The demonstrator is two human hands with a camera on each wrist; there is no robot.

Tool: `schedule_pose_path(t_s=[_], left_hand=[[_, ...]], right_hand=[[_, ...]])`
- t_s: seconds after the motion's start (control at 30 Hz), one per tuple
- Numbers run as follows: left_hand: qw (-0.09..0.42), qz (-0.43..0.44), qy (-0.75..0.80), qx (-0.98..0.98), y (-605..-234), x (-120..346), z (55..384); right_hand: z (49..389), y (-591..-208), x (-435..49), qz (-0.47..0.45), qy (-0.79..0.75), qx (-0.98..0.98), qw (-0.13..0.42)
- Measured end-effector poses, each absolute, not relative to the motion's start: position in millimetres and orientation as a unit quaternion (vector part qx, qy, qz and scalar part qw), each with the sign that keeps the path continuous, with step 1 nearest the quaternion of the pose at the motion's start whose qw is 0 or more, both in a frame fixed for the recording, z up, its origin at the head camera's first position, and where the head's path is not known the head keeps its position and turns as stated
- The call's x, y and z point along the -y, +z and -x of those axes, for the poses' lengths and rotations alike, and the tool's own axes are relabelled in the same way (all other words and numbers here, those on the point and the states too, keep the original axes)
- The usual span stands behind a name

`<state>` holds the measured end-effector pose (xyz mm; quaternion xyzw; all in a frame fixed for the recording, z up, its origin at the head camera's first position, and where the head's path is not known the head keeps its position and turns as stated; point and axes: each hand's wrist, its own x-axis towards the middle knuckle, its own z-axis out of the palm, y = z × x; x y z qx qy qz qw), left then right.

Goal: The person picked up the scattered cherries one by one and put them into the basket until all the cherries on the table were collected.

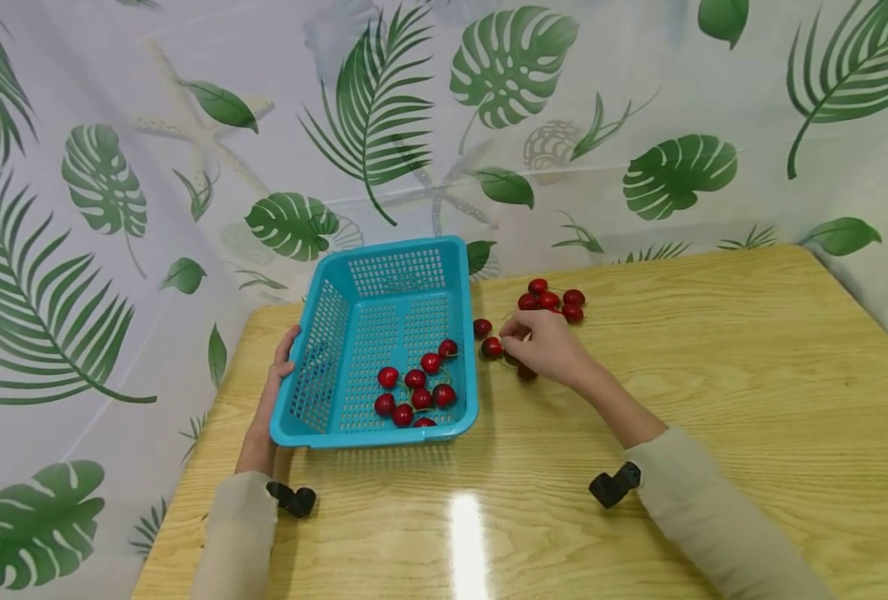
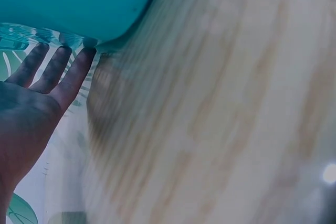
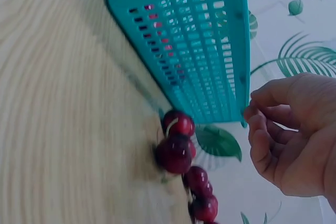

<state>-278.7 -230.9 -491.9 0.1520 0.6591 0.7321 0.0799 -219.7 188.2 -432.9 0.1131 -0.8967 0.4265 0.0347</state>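
A blue plastic basket [image 1: 402,442] with perforated walls stands on the table, several red cherries [image 1: 416,379] lying in its near right part. At its left side, my left hand [image 1: 273,379] rests against the outer wall; in the left wrist view its straight fingers [image 2: 73,80] touch the basket. Over the loose cherries right of the basket is my right hand [image 1: 545,346], thumb and index fingertips together, the other fingers curled. Nothing shows between those fingertips in the right wrist view. A dark red cherry [image 1: 492,347] appears right beside them in the head view.
Several more cherries [image 1: 549,300] lie in a cluster behind my right hand, some with stems. The wood-grain table [image 1: 714,358] extends to the right and toward me. A white leaf-printed sheet [image 1: 601,100] hangs along the back and left.
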Motion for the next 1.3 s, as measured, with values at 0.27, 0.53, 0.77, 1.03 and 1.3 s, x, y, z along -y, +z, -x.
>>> schedule_pose_path(t_s=[0.27, 0.53, 0.77, 1.03, 1.3], left_hand=[[0.107, -0.12, 0.718, -0.677, -468.7, 222.5, 259.5], [0.101, -0.121, 0.721, -0.675, -469.1, 221.3, 260.2], [0.076, -0.135, 0.73, -0.665, -479.2, 220.6, 273.3], [0.071, -0.146, 0.739, -0.654, -479.5, 219.0, 274.1], [0.1, -0.112, 0.728, -0.669, -466.0, 221.9, 261.4]], right_hand=[[214.1, -443.1, -214.3, -0.104, 0.385, 0.917, -0.014], [212.3, -450.8, -225.7, -0.116, 0.35, 0.928, -0.042], [213.8, -452.3, -226.6, -0.114, 0.335, 0.934, -0.052], [214.1, -455.1, -226.2, -0.106, 0.284, 0.952, -0.032], [210.1, -454.8, -204.6, -0.118, 0.218, 0.969, 0.002]])
